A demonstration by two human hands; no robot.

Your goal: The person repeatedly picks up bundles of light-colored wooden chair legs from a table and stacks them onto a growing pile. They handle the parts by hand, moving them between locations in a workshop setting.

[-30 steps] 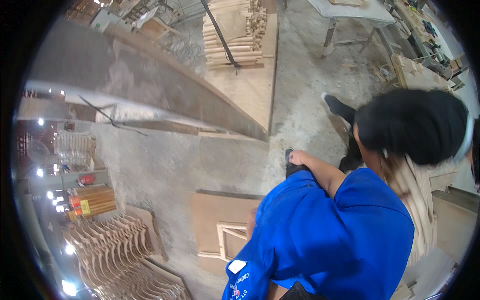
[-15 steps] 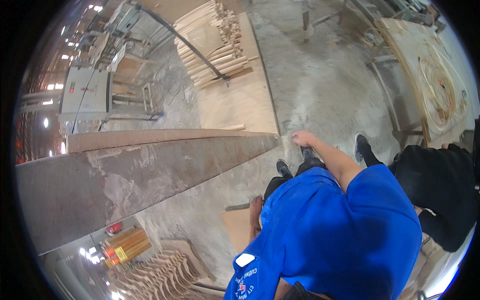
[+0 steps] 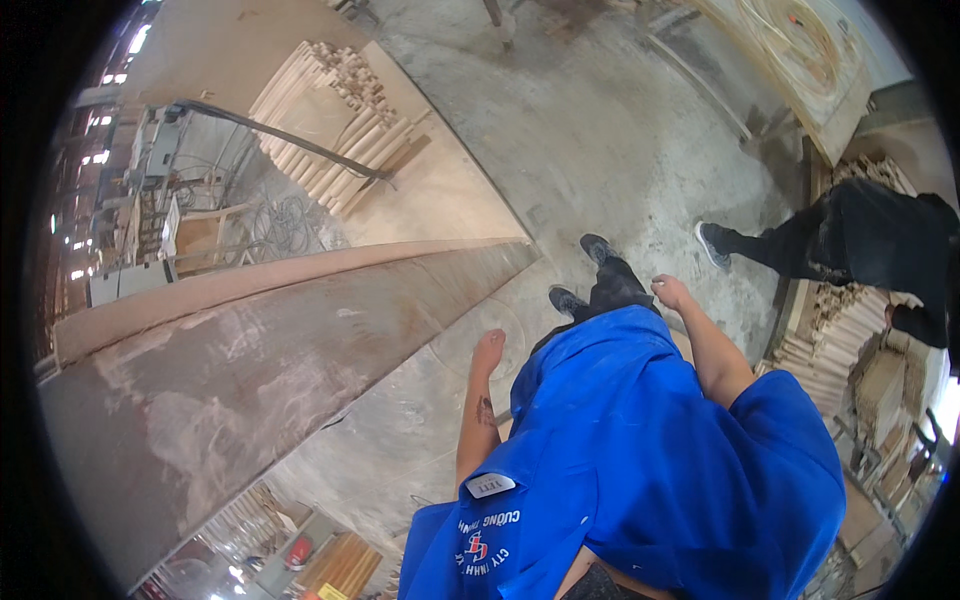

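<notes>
My left hand [image 3: 488, 350] hangs beside the grey-brown pillar [image 3: 270, 350], apart from it. Its fingers are foreshortened and I cannot make out how they are held. On the other side of my body, my right hand [image 3: 670, 291] hangs over the concrete floor [image 3: 600, 130] in front of my blue shirt [image 3: 640, 450]. Its fingers are loosely bent, with no object visible in them. Neither hand touches anything that I can see. Below are my dark shoes [image 3: 597, 249], one ahead of the other.
A person in black [image 3: 870, 235] stands close on my right, beside stacked wooden pieces [image 3: 825, 335]. Ahead to the left, round wooden sticks [image 3: 330, 130] are piled on a plywood sheet [image 3: 450, 190]. A coiled pale hose [image 3: 800, 45] lies on a board at the far right.
My view has turned, and the stick pile sits further left. My left hand has swung forward from beside my body; my right hand has drawn back nearer it. The person in black shows more fully.
</notes>
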